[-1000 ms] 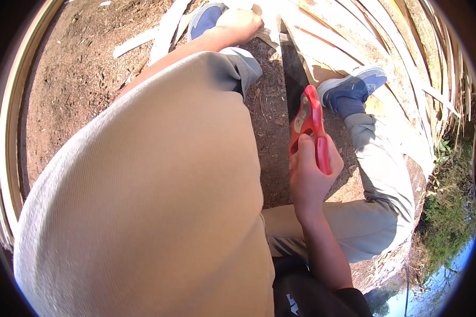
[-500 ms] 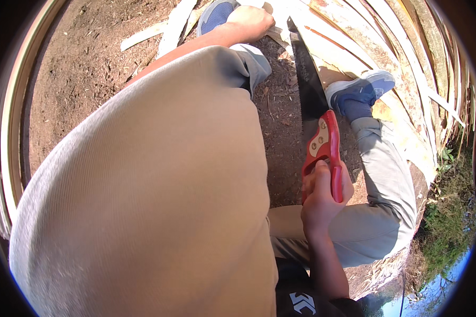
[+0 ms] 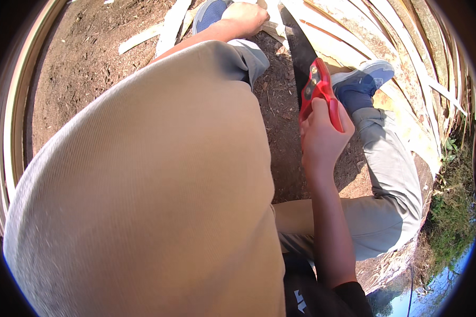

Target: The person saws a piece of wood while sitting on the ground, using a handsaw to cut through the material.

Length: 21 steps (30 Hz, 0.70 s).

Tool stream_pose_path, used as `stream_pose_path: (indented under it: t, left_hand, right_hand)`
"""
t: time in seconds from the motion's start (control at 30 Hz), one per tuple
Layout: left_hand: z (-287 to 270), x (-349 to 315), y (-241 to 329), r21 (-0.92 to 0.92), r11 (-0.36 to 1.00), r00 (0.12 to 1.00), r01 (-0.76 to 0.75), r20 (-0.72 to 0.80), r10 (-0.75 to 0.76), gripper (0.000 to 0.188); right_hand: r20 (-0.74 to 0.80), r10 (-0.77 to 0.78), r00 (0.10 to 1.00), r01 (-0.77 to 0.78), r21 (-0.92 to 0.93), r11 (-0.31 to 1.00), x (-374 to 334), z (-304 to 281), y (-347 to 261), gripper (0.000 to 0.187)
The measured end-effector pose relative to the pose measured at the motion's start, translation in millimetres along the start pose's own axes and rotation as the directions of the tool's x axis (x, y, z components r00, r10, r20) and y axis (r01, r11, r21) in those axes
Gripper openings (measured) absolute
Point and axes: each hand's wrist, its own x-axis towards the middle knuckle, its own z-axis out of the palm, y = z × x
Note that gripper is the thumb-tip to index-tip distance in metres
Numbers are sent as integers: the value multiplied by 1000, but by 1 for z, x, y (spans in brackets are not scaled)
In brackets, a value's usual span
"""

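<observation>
My right hand (image 3: pixel 325 134) is closed round the red handle of a handsaw (image 3: pixel 302 53). Its dark blade points away from me, toothed edge to the left, and the far end lies against pale wood. Beyond my raised left knee, my left hand (image 3: pixel 246 18) is curled closed at a pale wooden strip (image 3: pixel 273 13), just left of the blade's far end. Its fingertips are mostly hidden. The blue left shoe (image 3: pixel 210 15) is beside that hand, and the right shoe (image 3: pixel 366 79) is to the right of the saw.
Long split wooden strips (image 3: pixel 349 31) spread over the far right. More pale slats (image 3: pixel 143 38) lie on the brown soil (image 3: pixel 84 63) at the far left. My left leg (image 3: pixel 143 174) fills much of the view. Green plants (image 3: pixel 449 227) grow at the right edge.
My right hand has pushed the handsaw forward, away from me, with the forearm stretched out further. My left hand stays in nearly the same place.
</observation>
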Motion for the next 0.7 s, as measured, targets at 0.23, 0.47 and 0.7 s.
stream_pose_path:
  t: [0.23, 0.47, 0.7]
  left_hand:
    - [-16, -11, -13, 235, 969, 996, -77, 60, 64, 18]
    - [-50, -13, 27, -416, 852, 947, 318, 106, -302, 23]
    - [-14, 1, 7, 238, 958, 975, -160, 188, 116, 16]
  right_hand:
    - [-37, 80, 996, -81, -4, 997, -54, -9, -1, 17]
    - [14, -9, 1000, 9, 0, 1000, -24, 32, -9, 13]
    - [6, 48, 999, -48, 2, 999, -35, -28, -16, 12]
